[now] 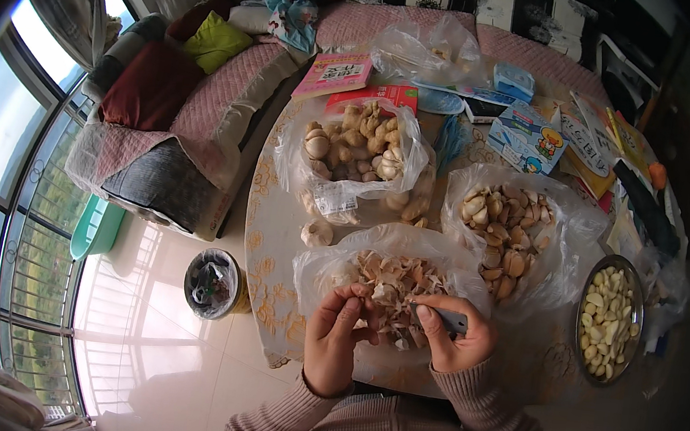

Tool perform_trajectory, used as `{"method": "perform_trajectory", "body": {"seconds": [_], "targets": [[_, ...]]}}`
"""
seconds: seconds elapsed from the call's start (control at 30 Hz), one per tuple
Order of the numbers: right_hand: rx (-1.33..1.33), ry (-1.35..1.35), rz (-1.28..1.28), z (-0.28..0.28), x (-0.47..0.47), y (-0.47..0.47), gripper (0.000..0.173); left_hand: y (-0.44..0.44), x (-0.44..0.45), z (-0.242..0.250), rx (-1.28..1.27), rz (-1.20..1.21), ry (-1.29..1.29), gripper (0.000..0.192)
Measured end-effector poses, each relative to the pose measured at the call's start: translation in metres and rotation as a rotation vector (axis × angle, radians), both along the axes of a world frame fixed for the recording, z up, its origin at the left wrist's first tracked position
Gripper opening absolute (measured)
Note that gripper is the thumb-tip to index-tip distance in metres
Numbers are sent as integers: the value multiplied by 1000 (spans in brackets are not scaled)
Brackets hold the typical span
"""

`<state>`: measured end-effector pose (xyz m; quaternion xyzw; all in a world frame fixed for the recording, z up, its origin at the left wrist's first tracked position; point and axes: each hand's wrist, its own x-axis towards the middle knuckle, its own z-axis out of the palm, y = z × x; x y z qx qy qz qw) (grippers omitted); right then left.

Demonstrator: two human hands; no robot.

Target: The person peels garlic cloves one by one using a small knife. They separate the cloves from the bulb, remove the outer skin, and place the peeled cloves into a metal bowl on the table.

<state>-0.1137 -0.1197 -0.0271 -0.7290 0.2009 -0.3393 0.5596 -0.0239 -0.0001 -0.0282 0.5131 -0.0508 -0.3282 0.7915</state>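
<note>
Both hands are over a clear plastic bag full of garlic skins [405, 273]. My left hand [339, 336] has its thumb and fingertips pinched together at the bag's left part; what lies between them is too small to tell. In my right hand [459, 334] is a small grey metal blade [451, 321], gripped between thumb and fingers. Unpeeled garlic cloves [502, 233] fill an open bag to the upper right. Peeled cloves [607, 322] lie in an oval metal dish [579, 335] at the right. A whole garlic bulb [317, 233] rests on the tablecloth.
A bag of ginger and garlic bulbs [360, 140] stands behind the skins. Books [333, 75], a blue box [527, 137] and another plastic bag [431, 50] cover the far side. A waste bin [214, 283] is on the floor left of the table, near a sofa [204, 104].
</note>
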Motion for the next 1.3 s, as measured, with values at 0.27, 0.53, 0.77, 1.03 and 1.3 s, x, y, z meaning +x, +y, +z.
{"method": "perform_trajectory", "body": {"seconds": [0.27, 0.53, 0.77, 1.03, 1.3], "targets": [[-320, 83, 20, 0, 0, -10, 13, 9, 11, -10, 330, -124, -520, 13], [-318, 106, 99, -1, -5, -12, 13, 11, 5, -1, 800, -264, -1311, 16], [-389, 142, 45, 6, -5, -9, 15, 3, -3, -13, 952, -306, -1439, 17], [-494, 75, 73, 5, -4, -15, 12, 5, -2, 1, 858, -227, -1329, 11], [-100, 34, 230, 11, -9, -12, 11, 9, 1, -1, 468, -278, -605, 16]]}}
